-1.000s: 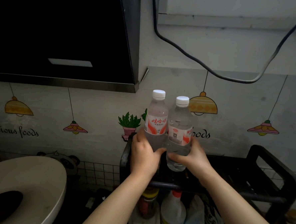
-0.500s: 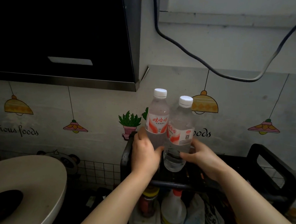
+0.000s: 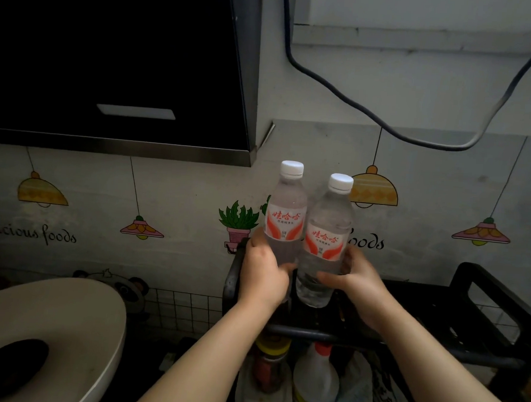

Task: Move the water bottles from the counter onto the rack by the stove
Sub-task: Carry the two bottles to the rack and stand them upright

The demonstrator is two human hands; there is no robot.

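Starting at eight o'clock in the view, a pale round lid (image 3: 64, 319) with a dark centre is seen, and above it, at ten o'clock, a black range hood (image 3: 110, 67) is mounted on the wall. Lamp and plant stickers (image 3: 238, 221) are spread along the grey backsplash below the hood.

Just left of centre, the left grip (image 3: 264, 272) is wrapped around the lower half of the left water bottle (image 3: 285, 220). This bottle is held upright, with its white cap on and its red-and-white label turned toward the camera. Below it, at six o'clock, a jar with a yellow lid (image 3: 271, 356) is stored under the rack's front bar, and a white bottle with a red cap (image 3: 315, 387) is stood just beside the jar at three o'clock.

The right water bottle (image 3: 325, 245) is pressed against the left one at three o'clock, a little lower and tipped slightly toward one o'clock. Its lower body is clasped by the right grip (image 3: 357, 275), with the thumb laid across the front and the fingers curled behind.

Both bottles are held over the left end of the black rack (image 3: 432, 304). Whether their bases touch its top shelf cannot be told. A dark cable (image 3: 432, 145) is draped across the wall from twelve o'clock to two o'clock.
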